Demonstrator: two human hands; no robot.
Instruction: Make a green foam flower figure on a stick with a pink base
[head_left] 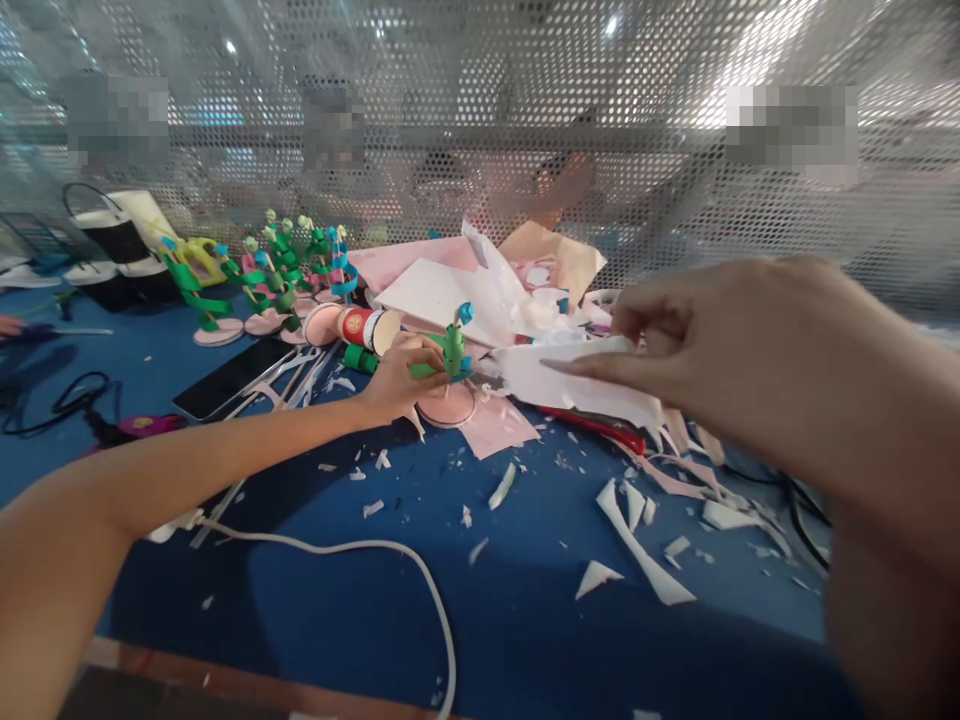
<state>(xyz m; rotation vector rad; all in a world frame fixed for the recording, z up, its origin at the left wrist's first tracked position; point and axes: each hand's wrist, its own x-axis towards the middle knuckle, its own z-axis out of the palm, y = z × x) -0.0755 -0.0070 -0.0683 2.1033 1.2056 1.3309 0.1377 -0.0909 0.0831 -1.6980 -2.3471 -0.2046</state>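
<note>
My left hand (405, 380) is pinched on a small craft model (454, 350), a green paper spiral on a stick with a blue tip. The model stands upright on a round pink base (448, 408). To the right, my right hand (652, 330) grips a piece of white paper (577, 375) between thumb and fingers. The paper's left end comes close to the model; whether they touch I cannot tell. Beneath the white paper shows a red and black tool (600, 430), mostly hidden. A pink paper sheet (499, 425) lies beside the base.
Several finished-looking spiral models (270, 280) stand at the back left. A red paper cup (360, 328), a phone (232, 378) and a white cable (337, 547) lie on the blue table (337, 620). Paper scraps (645, 550) are scattered about; a perforated metal screen (480, 130) rises behind.
</note>
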